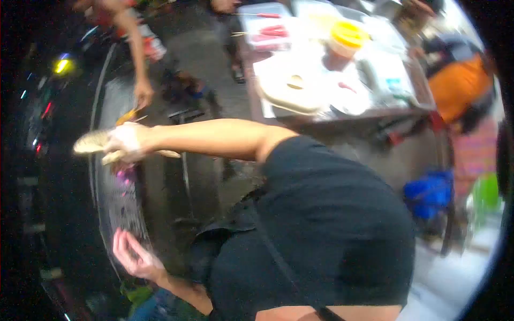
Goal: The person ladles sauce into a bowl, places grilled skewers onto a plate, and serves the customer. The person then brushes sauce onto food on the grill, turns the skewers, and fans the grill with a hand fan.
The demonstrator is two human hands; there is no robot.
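Note:
My right hand (128, 142) reaches out over a long dark grill-like trough (120, 200) and looks whitish, as if gloved. Its fingers are closed on a pale, woven-looking hand fan (90, 143), whose rounded end sticks out past the fingers; motion blurs its detail. Below the hand is a pink glow (126, 176). Nearer the bottom, my left hand (136, 259) is held over the near end of the trough, fingers stretched out and nothing visible in it. Just beyond my right hand, another person's hand (143, 93) is at an orange skewered piece (127, 116).
Beside me stands a table (342, 119) with a tub of red skewers (270, 33), a yellow-lidded jar (347, 38), a cream lid (293, 96) and plastic containers. A person in orange (460, 88) is past it. A blue bag (428, 193) lies behind me.

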